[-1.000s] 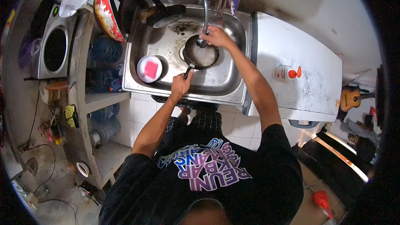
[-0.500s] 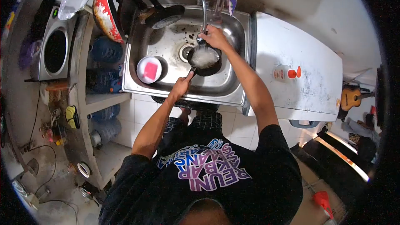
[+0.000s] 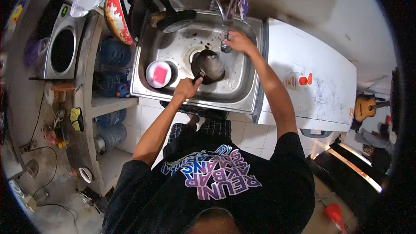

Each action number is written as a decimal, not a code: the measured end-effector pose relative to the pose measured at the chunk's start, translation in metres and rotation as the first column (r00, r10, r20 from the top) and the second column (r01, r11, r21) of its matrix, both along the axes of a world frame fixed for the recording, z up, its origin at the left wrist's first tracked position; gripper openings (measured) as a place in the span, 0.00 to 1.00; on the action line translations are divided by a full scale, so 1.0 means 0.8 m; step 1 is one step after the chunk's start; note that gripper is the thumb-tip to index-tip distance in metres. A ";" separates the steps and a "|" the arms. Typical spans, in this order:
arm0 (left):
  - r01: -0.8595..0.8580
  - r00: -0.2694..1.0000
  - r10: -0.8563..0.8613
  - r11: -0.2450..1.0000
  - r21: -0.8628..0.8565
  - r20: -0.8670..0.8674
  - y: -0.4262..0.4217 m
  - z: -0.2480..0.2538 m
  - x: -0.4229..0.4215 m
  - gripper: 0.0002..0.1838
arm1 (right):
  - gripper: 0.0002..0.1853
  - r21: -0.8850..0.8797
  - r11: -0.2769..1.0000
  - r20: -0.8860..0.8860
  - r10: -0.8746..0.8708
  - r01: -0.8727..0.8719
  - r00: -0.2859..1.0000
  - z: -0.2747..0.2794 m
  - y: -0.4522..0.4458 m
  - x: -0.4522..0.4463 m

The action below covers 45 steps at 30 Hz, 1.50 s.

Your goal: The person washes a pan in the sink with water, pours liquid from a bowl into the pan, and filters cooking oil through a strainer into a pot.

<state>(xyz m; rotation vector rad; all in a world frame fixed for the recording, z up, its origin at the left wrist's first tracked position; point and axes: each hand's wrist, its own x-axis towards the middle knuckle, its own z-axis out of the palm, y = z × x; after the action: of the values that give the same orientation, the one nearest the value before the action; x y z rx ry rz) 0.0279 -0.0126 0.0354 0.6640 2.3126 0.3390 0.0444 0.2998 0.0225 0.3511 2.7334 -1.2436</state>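
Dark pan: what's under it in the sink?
Part of the drain rim shows beside the pan that the left hand holds, with the sink floor around them. Whatever lies directly beneath the pan is covered and cannot be seen.

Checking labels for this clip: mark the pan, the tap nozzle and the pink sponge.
Pan [image 3: 202, 63]: head view, on its dark body.
Tap nozzle [image 3: 225, 48]: head view, on its lower end.
Pink sponge [image 3: 160, 75]: head view, middle of its upper face.

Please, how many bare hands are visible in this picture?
2: the left hand, holding the round black pan; the right hand, at the silver metal faucet nozzle. No others show.
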 end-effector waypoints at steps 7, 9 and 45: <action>0.161 0.849 -0.124 0.986 0.029 -0.515 -0.041 0.012 0.014 0.32 | 0.35 0.191 0.965 -0.059 -0.171 0.179 0.983 -0.012 -0.009 0.016; 0.330 0.598 -0.194 0.944 0.018 -0.777 -0.060 0.004 0.018 0.27 | 0.37 0.168 0.969 -0.005 -0.182 0.180 0.983 -0.004 -0.013 0.018; -0.143 0.953 0.210 0.948 0.284 -0.220 -0.116 0.072 0.022 0.32 | 0.26 0.196 0.834 -0.205 -0.479 0.515 0.854 -0.010 -0.084 0.061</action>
<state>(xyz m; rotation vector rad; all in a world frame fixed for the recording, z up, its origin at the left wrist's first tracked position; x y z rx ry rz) 0.0459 -0.1052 0.0932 0.6576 2.6013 0.6961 0.0935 0.2327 0.0147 1.1083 3.0443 -1.0476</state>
